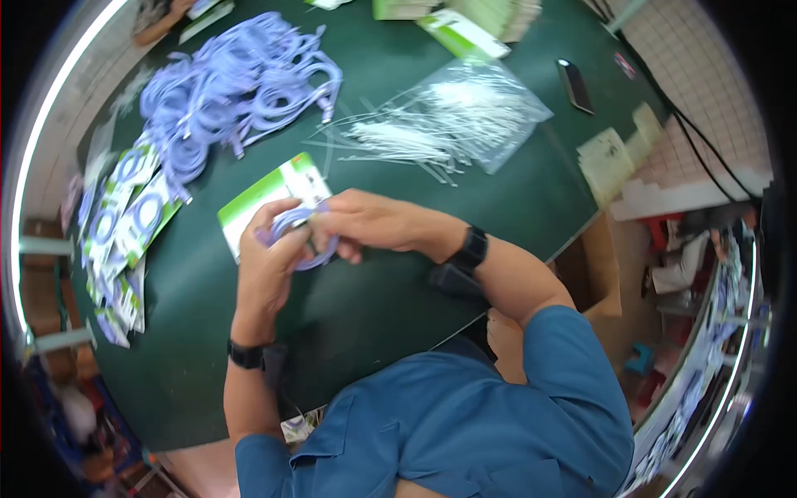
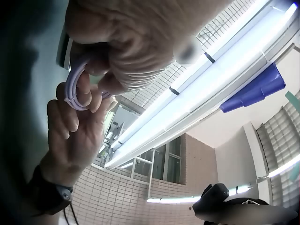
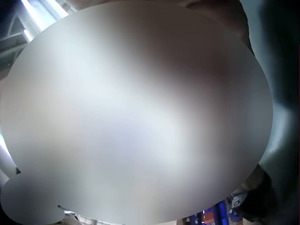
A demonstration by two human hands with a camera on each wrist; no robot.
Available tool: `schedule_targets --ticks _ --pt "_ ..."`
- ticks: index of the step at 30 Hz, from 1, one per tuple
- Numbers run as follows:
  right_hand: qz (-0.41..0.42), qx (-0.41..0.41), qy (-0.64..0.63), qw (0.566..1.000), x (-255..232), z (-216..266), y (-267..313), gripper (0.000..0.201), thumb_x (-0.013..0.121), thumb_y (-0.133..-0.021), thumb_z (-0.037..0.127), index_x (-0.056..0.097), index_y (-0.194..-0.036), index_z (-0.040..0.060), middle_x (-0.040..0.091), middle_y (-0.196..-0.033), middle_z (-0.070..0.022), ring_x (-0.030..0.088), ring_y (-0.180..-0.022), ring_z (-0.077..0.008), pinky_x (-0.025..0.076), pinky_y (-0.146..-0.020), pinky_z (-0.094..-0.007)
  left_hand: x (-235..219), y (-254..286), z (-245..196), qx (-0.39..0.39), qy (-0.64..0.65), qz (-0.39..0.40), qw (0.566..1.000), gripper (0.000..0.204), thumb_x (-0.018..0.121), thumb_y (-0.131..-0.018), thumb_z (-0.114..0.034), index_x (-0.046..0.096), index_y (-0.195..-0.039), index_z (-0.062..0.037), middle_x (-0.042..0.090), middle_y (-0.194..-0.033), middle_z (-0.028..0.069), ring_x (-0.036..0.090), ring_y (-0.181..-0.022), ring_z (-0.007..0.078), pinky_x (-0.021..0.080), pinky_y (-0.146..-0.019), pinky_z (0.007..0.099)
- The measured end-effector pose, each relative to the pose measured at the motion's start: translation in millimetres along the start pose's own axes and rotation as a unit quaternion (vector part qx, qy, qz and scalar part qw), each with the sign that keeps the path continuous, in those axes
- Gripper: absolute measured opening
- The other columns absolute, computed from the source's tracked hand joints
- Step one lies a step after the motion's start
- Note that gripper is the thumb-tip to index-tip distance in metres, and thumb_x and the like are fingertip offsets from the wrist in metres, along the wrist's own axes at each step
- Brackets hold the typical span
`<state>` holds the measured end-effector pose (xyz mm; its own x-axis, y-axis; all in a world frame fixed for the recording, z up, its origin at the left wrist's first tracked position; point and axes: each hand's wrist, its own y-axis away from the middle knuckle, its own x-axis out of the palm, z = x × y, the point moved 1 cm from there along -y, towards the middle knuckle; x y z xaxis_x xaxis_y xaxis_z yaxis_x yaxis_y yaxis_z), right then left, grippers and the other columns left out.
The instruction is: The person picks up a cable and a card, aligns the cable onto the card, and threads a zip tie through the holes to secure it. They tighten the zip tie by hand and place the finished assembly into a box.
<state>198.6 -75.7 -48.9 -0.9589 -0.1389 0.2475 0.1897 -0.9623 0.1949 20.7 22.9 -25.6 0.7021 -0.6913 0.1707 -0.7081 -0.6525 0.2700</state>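
A small coil of lilac cable (image 1: 292, 217) is held between both hands over the table. My left hand (image 1: 267, 264) grips the coil at its left side, with fingers and thumb curled round it. From the right, my right hand (image 1: 374, 219) pinches the coil with its fingertips. The left wrist view shows the loops of cable (image 2: 71, 89) between the two hands, the right hand (image 2: 77, 133) lower down with fingers curled at them. Just beyond the coil lies a green and white card (image 1: 278, 184), partly covered by the hands. The right wrist view is mostly blurred out.
A heap of coiled lilac cables (image 1: 232, 79) lies at the far left of the green table (image 1: 390, 290). Packaged cables (image 1: 124, 228) are piled at the left edge. White ties (image 1: 465, 108) spill from a clear bag. A phone (image 1: 575, 86) lies at the right.
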Motion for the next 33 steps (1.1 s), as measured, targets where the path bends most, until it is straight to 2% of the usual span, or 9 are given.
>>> schedule_targets --ticks 4,12,15,19,23,28,30,31,33 --pt "0.067 -0.136 0.224 0.963 6.8 -15.2 -15.1 0.045 0.048 -0.106 0.032 0.069 -0.092 -0.0049 0.068 -0.076 -0.0127 0.067 -0.062 -0.0196 0.058 -0.058 -0.0326 -17.3 2.9 15.9 -0.032 -0.027 -0.007 0.999 0.045 0.058 -0.082 0.005 0.054 -0.128 0.0044 0.055 -0.076 0.0013 0.046 -0.054 0.0071 0.032 -0.049 0.0214" --pt "0.056 -0.064 0.169 0.982 1.9 -25.3 -17.5 0.039 0.064 -0.1 0.037 0.076 -0.093 0.0005 0.072 -0.08 -0.0111 0.07 -0.073 -0.0186 0.057 -0.065 -0.0321 -26.0 -3.4 19.7 -0.11 0.074 0.081 0.988 0.037 0.053 -0.08 0.006 0.056 -0.117 0.0012 0.062 -0.078 0.0078 0.049 -0.048 0.0084 0.037 -0.046 0.0201" --pt "0.084 -0.059 0.17 0.98 -0.8 -31.8 -24.1 0.037 0.067 -0.099 0.037 0.078 -0.092 0.0019 0.072 -0.08 -0.0094 0.07 -0.075 -0.0182 0.056 -0.067 -0.0305 -30.7 -11.7 23.5 0.001 -0.268 0.042 0.963 0.031 0.054 -0.081 0.007 0.056 -0.111 0.0007 0.064 -0.077 0.0095 0.049 -0.046 0.0082 0.037 -0.046 0.0197" --pt "0.052 -0.05 0.212 0.975 5.5 -27.9 -26.4 0.035 0.069 -0.097 0.036 0.079 -0.092 0.0032 0.072 -0.08 -0.008 0.07 -0.077 -0.0179 0.055 -0.068 -0.029 -37.7 -16.1 13.8 -0.051 -0.341 0.045 0.937 0.034 0.059 -0.086 0.003 0.058 -0.12 0.0041 0.068 -0.097 0.0179 0.066 -0.07 0.0197 0.049 -0.061 0.0264" --pt "0.038 -0.079 0.2 0.976 3.5 -19.4 -23.7 0.035 0.07 -0.096 0.035 0.078 -0.088 0.0015 0.072 -0.079 -0.0091 0.07 -0.075 -0.0177 0.057 -0.068 -0.0304 -33.9 -16.5 17.3 0.045 -0.269 0.02 0.962 0.026 0.066 -0.09 -0.004 0.061 -0.116 -0.0011 0.062 -0.075 0.0019 0.05 -0.049 0.0058 0.036 -0.046 0.0203" --pt "-0.028 -0.139 0.116 0.983 -2.0 -8.0 -22.2 0.034 0.069 -0.095 0.03 0.075 -0.085 -0.0019 0.07 -0.074 -0.0099 0.068 -0.067 -0.0179 0.058 -0.064 -0.0322 -33.1 -16.0 -17.2 0.113 -0.195 0.034 0.974 0.045 0.07 -0.094 -0.008 0.058 -0.136 -0.0004 0.068 -0.092 0.0078 0.063 -0.069 0.0124 0.044 -0.056 0.0225" --pt "-0.07 -0.163 0.068 0.982 -9.8 -3.9 -26.2 0.032 0.068 -0.095 0.027 0.073 -0.084 -0.0032 0.069 -0.072 -0.0102 0.067 -0.063 -0.0185 0.058 -0.061 -0.0328 -14.6 -6.1 -43.5 0.385 -0.419 -0.151 0.809 0.063 0.089 -0.082 -0.016 0.05 -0.122 0.0141 0.063 -0.112 0.0263 0.065 -0.102 0.037 0.056 -0.09 0.0466" --pt "-0.079 -0.161 0.073 0.981 -15.6 -2.6 -27.2 0.032 0.068 -0.095 0.027 0.073 -0.084 -0.0032 0.069 -0.072 -0.0102 0.067 -0.063 -0.0185 0.058 -0.061 -0.0328 2.1 2.1 -50.4 0.388 -0.412 -0.144 0.811 0.063 0.089 -0.082 -0.016 0.05 -0.122 0.0141 0.063 -0.112 0.0263 0.065 -0.102 0.037 0.056 -0.09 0.0466" --pt "-0.111 -0.173 0.017 0.978 -23.3 3.2 -28.3 0.029 0.067 -0.094 0.024 0.072 -0.083 -0.0028 0.068 -0.071 -0.0095 0.067 -0.062 -0.0184 0.057 -0.059 -0.0325 34.2 32.2 -60.8 0.494 -0.494 -0.209 0.684 0.064 0.089 -0.082 -0.011 0.053 -0.132 0.0061 0.066 -0.117 0.0189 0.068 -0.092 0.0301 0.055 -0.071 0.0382"
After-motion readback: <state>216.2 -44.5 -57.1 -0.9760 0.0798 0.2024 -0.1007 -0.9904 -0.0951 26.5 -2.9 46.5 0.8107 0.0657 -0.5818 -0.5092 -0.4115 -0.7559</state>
